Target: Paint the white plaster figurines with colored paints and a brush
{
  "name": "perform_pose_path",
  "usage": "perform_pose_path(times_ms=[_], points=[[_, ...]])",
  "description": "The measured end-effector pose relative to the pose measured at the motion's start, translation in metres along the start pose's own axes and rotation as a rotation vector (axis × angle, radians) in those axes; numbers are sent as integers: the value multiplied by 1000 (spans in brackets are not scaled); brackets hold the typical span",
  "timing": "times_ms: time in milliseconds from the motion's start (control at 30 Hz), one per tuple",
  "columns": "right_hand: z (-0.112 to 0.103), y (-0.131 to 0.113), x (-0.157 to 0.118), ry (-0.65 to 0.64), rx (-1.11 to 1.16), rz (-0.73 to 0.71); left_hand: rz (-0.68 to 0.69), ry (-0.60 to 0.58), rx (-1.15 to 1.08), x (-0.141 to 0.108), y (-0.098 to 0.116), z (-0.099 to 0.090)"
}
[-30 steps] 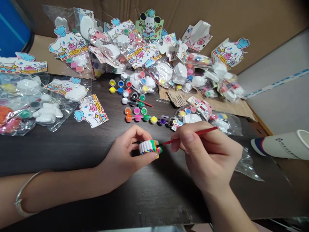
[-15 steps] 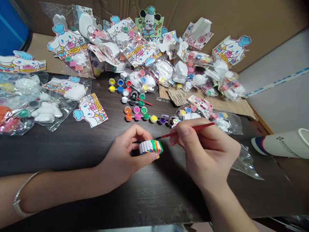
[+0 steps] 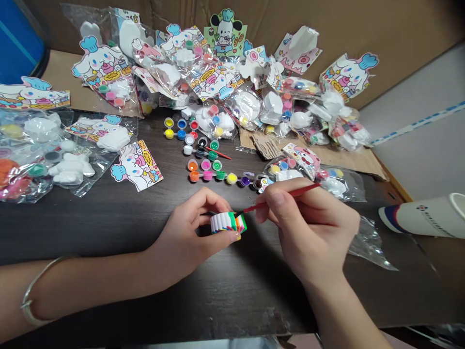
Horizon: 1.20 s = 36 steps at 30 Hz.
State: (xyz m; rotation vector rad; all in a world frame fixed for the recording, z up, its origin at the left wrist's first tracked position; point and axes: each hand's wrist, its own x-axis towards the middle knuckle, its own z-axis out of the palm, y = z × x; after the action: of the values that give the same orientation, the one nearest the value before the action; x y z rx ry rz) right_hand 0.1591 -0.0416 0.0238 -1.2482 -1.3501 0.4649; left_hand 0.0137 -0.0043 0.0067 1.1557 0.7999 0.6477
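Between the thumb and fingers of my left hand is a small white figurine with a ridged side, tilted above the table. Green, orange and pink stripes cover its right end, with coloured marks along the lower edge. My right hand pinches a thin red paintbrush like a pen. Its dark tip meets the striped end of the figurine, near the orange and green bands. Beyond my hands stand small open paint pots in several colours. A second red brush rests by the black pot.
Bagged white figurines with paint pots are heaped along the back against cardboard. More bags lie at left beside a printed card. A white paper cup lies on its side at right, near a clear plastic wrapper.
The brush tip has moved slightly left and down, from the figurine's upper edge onto its striped end. My left hand keeps its hold, almost still.
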Motion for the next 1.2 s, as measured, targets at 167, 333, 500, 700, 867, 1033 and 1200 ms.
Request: perform_pose_path(times_ms=[167, 333, 500, 700, 867, 1033, 1200], points=[[0, -1, 1, 40, -11, -21, -6, 4, -2, -1, 1, 0], [-1, 0, 1, 20, -40, 10, -14, 8, -8, -1, 2, 0], [0, 0, 1, 19, -26, -26, -16, 13, -14, 0, 3, 1], [-1, 0, 1, 26, -14, -22, -17, 18, -4, 0, 2, 2], [-1, -1, 1, 5, -20, -8, -16, 12, -13, -2, 4, 1], [1, 3, 1, -5, 26, 34, -20, 18, -20, -1, 4, 1], [0, 6, 4, -31, 77, 71, -32, 29, -31, -1, 2, 1]])
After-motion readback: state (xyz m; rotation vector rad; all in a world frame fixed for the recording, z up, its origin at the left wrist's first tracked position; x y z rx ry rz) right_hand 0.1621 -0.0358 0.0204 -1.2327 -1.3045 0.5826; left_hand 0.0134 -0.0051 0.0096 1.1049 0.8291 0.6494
